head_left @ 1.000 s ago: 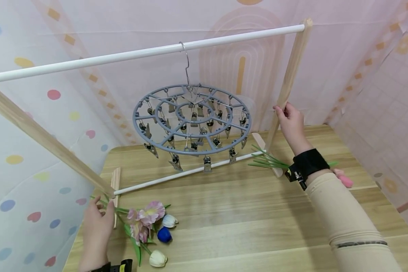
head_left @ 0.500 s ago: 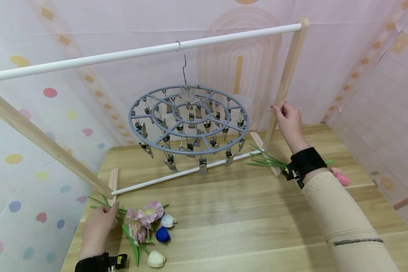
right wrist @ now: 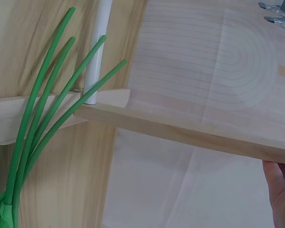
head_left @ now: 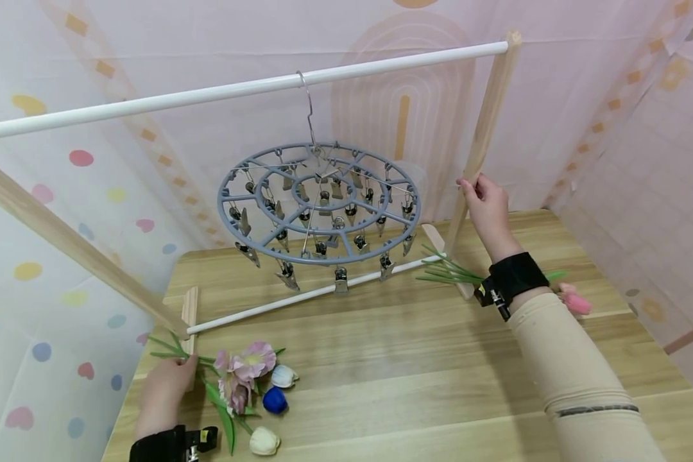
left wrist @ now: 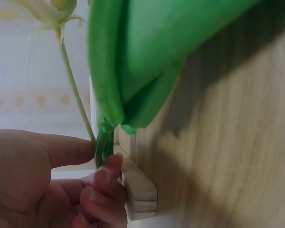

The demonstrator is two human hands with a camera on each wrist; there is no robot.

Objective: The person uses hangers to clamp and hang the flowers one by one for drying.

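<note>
On wooden tabletop (head_left: 416,372), by rack's near foot: my left hand (head_left: 164,391) pinches green stems of pink artificial flower bunch (head_left: 239,375), bunch lying flat. My right hand (head_left: 487,208) grips slanted wooden rack post (head_left: 485,128). Round grey plastic clip hanger (head_left: 319,202) hangs bare (nothing clipped yet); second green-stemmed bunch (head_left: 447,273) waits by far foot.

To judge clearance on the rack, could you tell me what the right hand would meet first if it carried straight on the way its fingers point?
The right hand already touches the wooden upright of the drying rack; past it, probably only the pink backdrop, though depth is unclear.
</note>
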